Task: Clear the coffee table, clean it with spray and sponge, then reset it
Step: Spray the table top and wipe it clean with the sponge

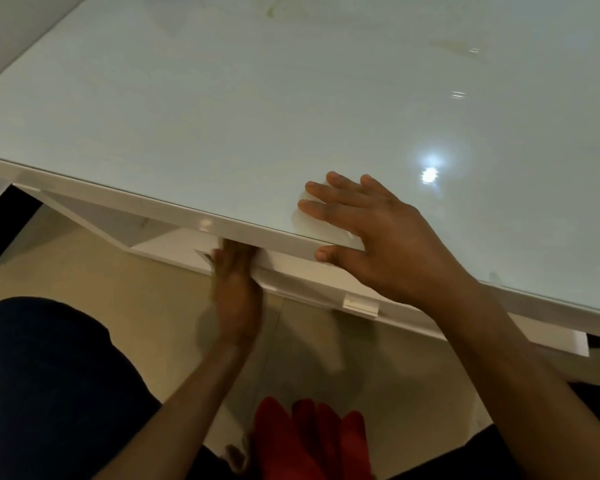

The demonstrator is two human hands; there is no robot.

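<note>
The white glossy coffee table (257, 116) fills the upper part of the view, and its top is bare. My right hand (378, 244) lies flat on the top near the front edge. Its fingers are spread and straight, and the thumb rests against the edge. My left hand (236, 285) reaches below the top toward the lower shelf (174, 247). It is blurred, and its fingertips are hidden under the edge, so its grip cannot be told. No spray or sponge is in view.
Something red (309, 441), cloth or glove-like, lies low in front of me. My knee in dark trousers (49, 393) is at the lower left. Beige floor (136, 306) shows under the table. Faint smears mark the far part of the tabletop (454, 46).
</note>
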